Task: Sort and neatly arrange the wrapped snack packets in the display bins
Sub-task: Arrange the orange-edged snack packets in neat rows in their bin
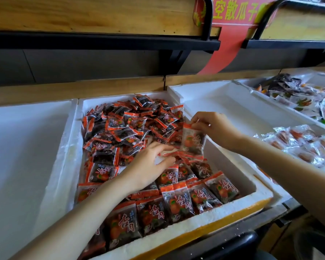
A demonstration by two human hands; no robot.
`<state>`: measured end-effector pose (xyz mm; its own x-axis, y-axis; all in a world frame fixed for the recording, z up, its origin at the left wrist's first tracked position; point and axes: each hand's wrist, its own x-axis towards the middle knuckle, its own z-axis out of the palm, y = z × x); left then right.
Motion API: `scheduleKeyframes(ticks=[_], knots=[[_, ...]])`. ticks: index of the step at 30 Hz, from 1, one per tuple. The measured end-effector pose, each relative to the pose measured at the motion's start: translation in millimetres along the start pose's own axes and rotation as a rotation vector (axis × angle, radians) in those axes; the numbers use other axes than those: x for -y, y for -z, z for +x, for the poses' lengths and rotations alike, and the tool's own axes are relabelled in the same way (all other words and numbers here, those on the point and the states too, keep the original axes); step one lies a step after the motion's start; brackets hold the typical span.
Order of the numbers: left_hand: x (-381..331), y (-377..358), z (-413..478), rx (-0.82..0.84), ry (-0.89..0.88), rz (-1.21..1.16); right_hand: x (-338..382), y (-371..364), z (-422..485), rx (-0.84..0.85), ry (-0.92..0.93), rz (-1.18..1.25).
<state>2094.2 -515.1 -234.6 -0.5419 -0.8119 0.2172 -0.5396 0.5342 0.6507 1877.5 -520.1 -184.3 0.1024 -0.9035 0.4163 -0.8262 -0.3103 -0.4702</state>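
Orange-sealed plastic snack packet (pixel 193 141), seemingly light and slippery, hung pinched at its top seam by my right hand (pixel 214 126).

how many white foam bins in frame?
4. Far-left bin, no packets showing; middle bin full of red packets; next bin to its right, holding clear packets; far-right bin with dark packets. More may sit off-frame.

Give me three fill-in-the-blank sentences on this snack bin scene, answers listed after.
1. The right hand pinches one packet by its ____ edge.
2. In the bin, neat rows fill the near end, a loose heap the ____ end.
3. Its foam walls are ____.
Answers: top; far; white.
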Motion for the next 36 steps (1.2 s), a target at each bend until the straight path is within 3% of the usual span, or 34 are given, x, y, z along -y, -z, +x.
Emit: scheduleKeyframes(ticks=[5,10,17,22,25,32,36], knots=[[16.9,-8.8,13.5,0.270,0.094,0.289,-36.6,-15.6,8.3,0.341,-0.038,-0.187],[23.7,-12.2,18.6,0.338,0.091,0.328,-47.5,-41.5,2.0,0.536,-0.019,-0.247],[27.6,-8.2,50.3,0.279,0.134,0.257,-49.1,-43.4,16.3,0.330,0.020,-0.267],[35.8,-15.0,89.4,0.315,0.161,0.261,-55.1,-48.4,38.3,0.586,0.042,-0.306],[45.4,-24.9,105.8,0.307,0.168,0.365,-59.2,-55.2,50.5,0.657,0.074,-0.377],[48.7,-34.9,122.1,0.344,0.236,0.354,-61.5,-55.1,58.3,0.658,0.172,-0.550],[46.7,-38.1,126.6,0.369,0.315,0.371,-61.3,-56.5,55.1,0.546,0.145,-0.548]])
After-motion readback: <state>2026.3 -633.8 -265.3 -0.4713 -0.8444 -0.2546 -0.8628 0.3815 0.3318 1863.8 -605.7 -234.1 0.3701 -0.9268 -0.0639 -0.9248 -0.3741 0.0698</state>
